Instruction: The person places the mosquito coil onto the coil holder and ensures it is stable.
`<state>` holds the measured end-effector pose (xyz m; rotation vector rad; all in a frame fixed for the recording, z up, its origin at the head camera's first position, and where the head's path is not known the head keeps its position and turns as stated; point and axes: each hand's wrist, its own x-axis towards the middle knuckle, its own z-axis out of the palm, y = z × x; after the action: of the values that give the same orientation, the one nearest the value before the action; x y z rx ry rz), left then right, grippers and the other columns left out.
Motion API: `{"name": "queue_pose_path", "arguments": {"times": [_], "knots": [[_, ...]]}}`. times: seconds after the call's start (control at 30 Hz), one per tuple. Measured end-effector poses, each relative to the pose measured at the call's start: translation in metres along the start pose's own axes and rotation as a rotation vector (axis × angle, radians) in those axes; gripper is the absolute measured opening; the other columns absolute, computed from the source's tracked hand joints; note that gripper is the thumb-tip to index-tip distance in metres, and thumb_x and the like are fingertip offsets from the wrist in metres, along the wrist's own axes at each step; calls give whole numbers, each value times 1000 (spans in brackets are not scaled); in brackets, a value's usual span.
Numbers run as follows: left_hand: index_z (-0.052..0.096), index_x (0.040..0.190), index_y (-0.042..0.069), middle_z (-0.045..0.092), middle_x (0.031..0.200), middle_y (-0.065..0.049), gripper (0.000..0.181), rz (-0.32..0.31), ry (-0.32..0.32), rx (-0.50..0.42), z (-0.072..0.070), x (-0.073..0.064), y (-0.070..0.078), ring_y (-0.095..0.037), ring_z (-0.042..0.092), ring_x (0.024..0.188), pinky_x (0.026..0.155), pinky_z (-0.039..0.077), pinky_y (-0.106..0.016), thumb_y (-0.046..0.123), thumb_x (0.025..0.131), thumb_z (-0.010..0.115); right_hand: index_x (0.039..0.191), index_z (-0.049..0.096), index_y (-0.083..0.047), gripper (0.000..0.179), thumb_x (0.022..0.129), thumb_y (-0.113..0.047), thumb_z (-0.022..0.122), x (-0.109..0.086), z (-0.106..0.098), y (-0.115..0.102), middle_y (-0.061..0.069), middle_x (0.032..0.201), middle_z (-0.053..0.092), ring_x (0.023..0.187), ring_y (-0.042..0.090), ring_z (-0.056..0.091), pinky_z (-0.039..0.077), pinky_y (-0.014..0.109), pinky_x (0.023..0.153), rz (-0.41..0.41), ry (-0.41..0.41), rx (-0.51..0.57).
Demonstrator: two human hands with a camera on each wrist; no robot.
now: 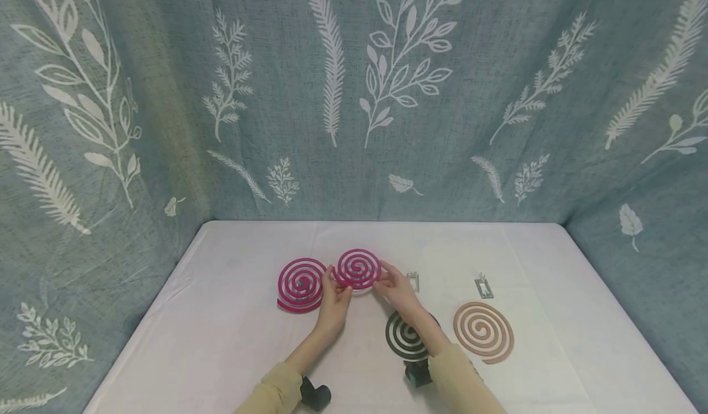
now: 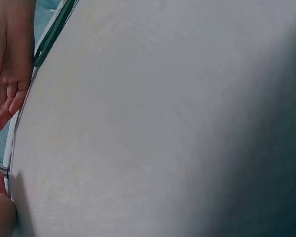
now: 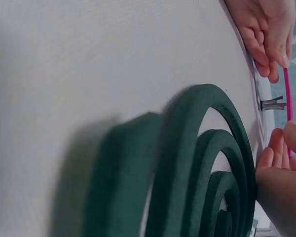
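Our left hand (image 1: pixel 334 303) and right hand (image 1: pixel 401 290) narrowly pinch a flat magenta spiral coil (image 1: pixel 358 268) by opposite edges — a matching magenta coil (image 1: pixel 302 282) is just left of it.

We see a white-covered worktop (image 1: pixel 221 346) carrying a magenta coil (image 1: pixel 303 283) left of centre, with a dark green coil (image 1: pixel 410 334) and a tan coil (image 1: pixel 483 327) to the right. Beyond those two, we find two small metal pieces (image 1: pixel 484 289), set apart.

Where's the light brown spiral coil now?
In the head view, the light brown coil lies on the white tabletop, right of the dark green spiral coil.
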<state>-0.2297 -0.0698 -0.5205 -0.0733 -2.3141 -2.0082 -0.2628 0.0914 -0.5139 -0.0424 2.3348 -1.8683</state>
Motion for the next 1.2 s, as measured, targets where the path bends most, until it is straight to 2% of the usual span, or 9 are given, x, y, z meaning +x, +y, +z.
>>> {"name": "queue_pose_path", "arguments": {"times": [0.6,0.87,1.2], "knots": [[6,147,0,51,124,-28,65,-18,-13,28,-1,1,0,-29,53,105,86,49,-21,1,96,46,141,39,2,57,88,-5,61,2,-3,-2,16,104,61,84,11,56,50,23,75,26,-6,-42],[8,146,-3,53,122,-29,66,-26,-14,7,-2,1,1,-29,55,103,80,47,-14,2,95,49,141,39,1,57,88,-5,61,2,-3,-2,15,104,61,83,11,55,50,23,75,38,-8,-45],[6,146,-4,57,115,-26,74,-39,-1,14,-2,-1,4,-18,55,93,74,45,-11,7,93,56,139,40,3,56,87,-3,61,0,-4,-6,15,100,60,81,12,54,48,22,72,21,-21,-50]]}}
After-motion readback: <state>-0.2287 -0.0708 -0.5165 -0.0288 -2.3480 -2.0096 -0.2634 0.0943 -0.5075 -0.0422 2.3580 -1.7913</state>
